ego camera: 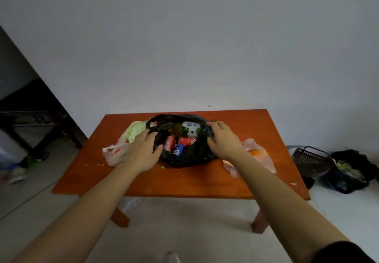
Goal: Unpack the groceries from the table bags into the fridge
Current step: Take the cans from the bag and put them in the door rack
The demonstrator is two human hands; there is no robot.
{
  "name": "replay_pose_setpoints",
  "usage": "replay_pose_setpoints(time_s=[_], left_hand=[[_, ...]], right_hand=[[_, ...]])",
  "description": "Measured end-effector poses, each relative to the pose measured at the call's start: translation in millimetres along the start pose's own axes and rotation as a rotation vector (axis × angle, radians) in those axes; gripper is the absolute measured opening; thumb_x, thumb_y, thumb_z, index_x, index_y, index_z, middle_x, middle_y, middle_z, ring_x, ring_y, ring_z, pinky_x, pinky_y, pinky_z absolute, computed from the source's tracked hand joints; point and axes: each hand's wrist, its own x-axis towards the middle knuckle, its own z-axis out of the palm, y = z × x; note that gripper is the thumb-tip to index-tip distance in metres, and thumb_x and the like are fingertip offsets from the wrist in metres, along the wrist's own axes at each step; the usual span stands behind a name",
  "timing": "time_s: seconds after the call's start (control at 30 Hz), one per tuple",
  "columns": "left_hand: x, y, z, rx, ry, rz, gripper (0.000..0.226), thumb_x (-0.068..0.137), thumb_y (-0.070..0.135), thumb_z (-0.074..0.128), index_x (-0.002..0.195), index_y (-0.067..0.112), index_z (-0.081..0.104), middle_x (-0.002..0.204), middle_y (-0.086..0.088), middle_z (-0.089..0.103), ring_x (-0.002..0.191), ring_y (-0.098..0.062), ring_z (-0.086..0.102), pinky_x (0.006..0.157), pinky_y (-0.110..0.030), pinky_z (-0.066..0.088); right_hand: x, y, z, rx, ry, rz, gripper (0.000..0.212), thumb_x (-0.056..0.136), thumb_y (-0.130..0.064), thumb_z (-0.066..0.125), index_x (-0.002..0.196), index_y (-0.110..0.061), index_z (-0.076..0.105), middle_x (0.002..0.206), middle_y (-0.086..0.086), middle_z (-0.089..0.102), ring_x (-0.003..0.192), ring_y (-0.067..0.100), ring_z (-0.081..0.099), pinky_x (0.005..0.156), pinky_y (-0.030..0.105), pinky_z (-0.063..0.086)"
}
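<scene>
Both forearms stretch up from the bottom of the frame to the orange table point(184, 184) at centre. Left hand point(143, 152) is curled round the left rim of the black bag point(190, 156), right hand point(223, 141) is pinching the right rim, so between them they're spreading the mouth open. Neither one has a grocery item in it yet.

Inside the bag: two red cans point(170, 144), a blue can point(179, 150), and a bottle point(187, 129) lying toward the back with a white label. The script on the cans and the characters on the bottle are too blurry for me to read honestly.

Left of the black bag there's a white bag point(114, 154) with something pale green, and at the right a clear bag point(258, 156) with something orange. No fridge in view.

Risk-wise, I'd guess tugging the thin plastic too hard could tip it and send cans rolling off the table, or tear the rim.
</scene>
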Motion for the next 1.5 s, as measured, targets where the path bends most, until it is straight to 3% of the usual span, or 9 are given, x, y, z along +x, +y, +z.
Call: replay_pose_setpoints(time_s=[0.2, 0.43, 0.57, 0.67, 0.83, 0.97, 1.07, 1.33, 1.5], left_hand=[[94.7, -45.9, 50.6, -0.212, -0.120, 0.032, 0.053, 0.099, 0.032, 0.053, 0.147, 0.015, 0.042, 0.151, -0.008, 0.038, 0.137, -0.025, 0.040, 0.113, -0.041, 0.037], [220.8, -77.2, 113.0, -0.381, -0.369, 0.099, 0.040, 0.101, 0.027, 0.050, 0.138, 0.010, 0.051, 0.126, -0.011, 0.059, 0.109, -0.029, 0.062, 0.091, -0.040, 0.051], [268.5, -87.2, 154.7, -0.325, -0.578, 0.092, 0.048, 0.098, 0.031, 0.051, 0.141, 0.010, 0.042, 0.126, -0.017, 0.052, 0.112, -0.035, 0.057, 0.086, -0.038, 0.048], [284.0, -86.2, 182.9, -0.260, -0.675, -0.009, 0.055, 0.096, 0.035, 0.054, 0.141, 0.007, 0.037, 0.136, -0.022, 0.041, 0.119, -0.041, 0.052, 0.095, -0.042, 0.047], [289.8, -85.9, 217.3, -0.183, -0.669, -0.064, 0.075, 0.092, 0.036, 0.062, 0.150, 0.016, 0.018, 0.145, -0.022, 0.029, 0.122, -0.044, 0.048, 0.093, -0.046, 0.046], [283.6, -97.8, 234.5, -0.386, -0.721, -0.149, 0.097, 0.084, 0.036, 0.070, 0.153, 0.034, 0.002, 0.131, -0.021, 0.047, 0.109, -0.040, 0.057, 0.087, -0.042, 0.049], [278.0, -95.5, 236.8, -0.394, -0.712, -0.184, 0.104, 0.081, 0.034, 0.073, 0.153, 0.039, -0.003, 0.130, -0.020, 0.047, 0.107, -0.039, 0.057, 0.083, -0.040, 0.049], [278.5, -87.7, 241.7, -0.467, -0.645, -0.248, 0.096, 0.085, 0.036, 0.070, 0.149, 0.037, -0.002, 0.116, -0.015, 0.059, 0.091, -0.032, 0.063, 0.079, -0.041, 0.054], [275.0, -87.4, 228.1, -0.485, -0.547, -0.241, 0.093, 0.085, 0.042, 0.071, 0.150, 0.030, 0.004, 0.119, -0.013, 0.062, 0.095, -0.032, 0.065, 0.081, -0.041, 0.054]], right_hand=[[68.0, -2.6, 89.3, 0.047, -0.196, 0.004, 0.046, 0.098, -0.023, 0.050, 0.144, -0.019, 0.044, 0.141, 0.008, 0.046, 0.125, 0.030, 0.050, 0.095, 0.046, 0.051], [163.3, 10.0, 161.7, 0.018, -0.318, 0.156, 0.040, 0.099, -0.015, 0.047, 0.138, -0.017, 0.051, 0.134, 0.010, 0.054, 0.122, 0.031, 0.053, 0.095, 0.046, 0.049], [190.4, 18.2, 193.6, 0.014, -0.360, 0.244, 0.042, 0.096, -0.014, 0.050, 0.137, -0.018, 0.053, 0.134, 0.008, 0.055, 0.123, 0.030, 0.052, 0.095, 0.047, 0.051], [196.7, 26.4, 214.4, -0.018, -0.421, 0.307, 0.044, 0.093, -0.018, 0.053, 0.137, -0.019, 0.053, 0.135, 0.008, 0.055, 0.124, 0.031, 0.050, 0.094, 0.044, 0.051], [198.2, 43.4, 238.0, -0.114, -0.516, 0.387, 0.059, 0.090, -0.020, 0.058, 0.147, -0.020, 0.042, 0.147, 0.006, 0.041, 0.134, 0.031, 0.035, 0.095, 0.045, 0.048], [200.1, 49.2, 247.3, -0.211, -0.552, 0.448, 0.071, 0.086, -0.023, 0.065, 0.149, -0.018, 0.034, 0.147, 0.007, 0.035, 0.131, 0.035, 0.033, 0.096, 0.046, 0.048], [206.5, 54.8, 249.6, -0.342, -0.606, 0.432, 0.071, 0.082, -0.029, 0.071, 0.143, -0.015, 0.037, 0.141, 0.012, 0.034, 0.127, 0.036, 0.037, 0.098, 0.048, 0.046], [206.0, 61.9, 256.0, -0.357, -0.614, 0.376, 0.070, 0.080, -0.032, 0.071, 0.139, -0.018, 0.037, 0.134, 0.009, 0.050, 0.123, 0.032, 0.051, 0.109, 0.048, 0.031], [204.7, 68.8, 234.9, -0.320, -0.460, 0.223, 0.073, 0.076, -0.040, 0.071, 0.140, -0.024, 0.042, 0.133, 0.001, 0.057, 0.120, 0.026, 0.052, 0.107, 0.046, 0.026]])
